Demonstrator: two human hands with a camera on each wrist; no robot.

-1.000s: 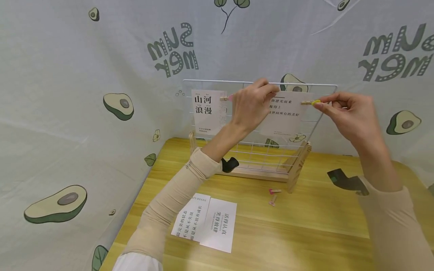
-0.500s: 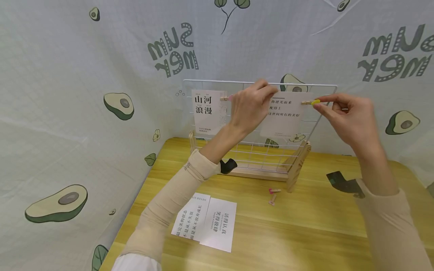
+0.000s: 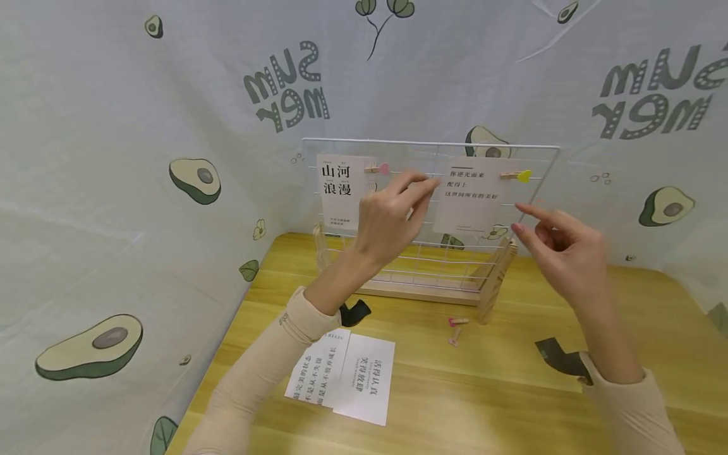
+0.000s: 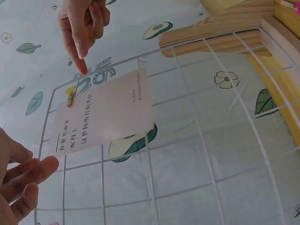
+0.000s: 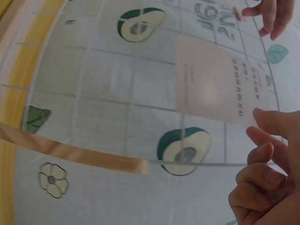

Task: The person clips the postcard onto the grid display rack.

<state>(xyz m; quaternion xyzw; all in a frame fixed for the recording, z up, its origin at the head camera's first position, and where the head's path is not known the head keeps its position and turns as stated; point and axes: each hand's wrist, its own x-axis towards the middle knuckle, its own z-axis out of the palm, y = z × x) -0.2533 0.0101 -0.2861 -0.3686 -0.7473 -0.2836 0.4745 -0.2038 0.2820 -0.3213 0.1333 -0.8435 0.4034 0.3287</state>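
Note:
A white wire grid (image 3: 432, 146) stands upright in a wooden stand (image 3: 493, 284). A left card (image 3: 339, 189) hangs on it under a pink clip (image 3: 378, 169). A right card (image 3: 473, 196) hangs under a yellow clip (image 3: 517, 175). My left hand (image 3: 418, 186) hovers in front of the grid between the cards, fingers relaxed, holding nothing. My right hand (image 3: 520, 218) hovers below the yellow clip, fingers loosely spread and empty. The left wrist view shows the right card (image 4: 108, 115), its yellow clip (image 4: 71, 95) and the right hand (image 4: 82, 28) beyond it.
Two printed cards (image 3: 341, 376) lie on the wooden table (image 3: 500, 392) near its front. Two small pink clips (image 3: 457, 328) lie by the stand's right foot. An avocado-print cloth (image 3: 142, 158) hangs behind and to the left.
My right hand let go of the yellow clip and dropped lower. My left hand left the top of the right card and moved down and left. The card stays clipped.

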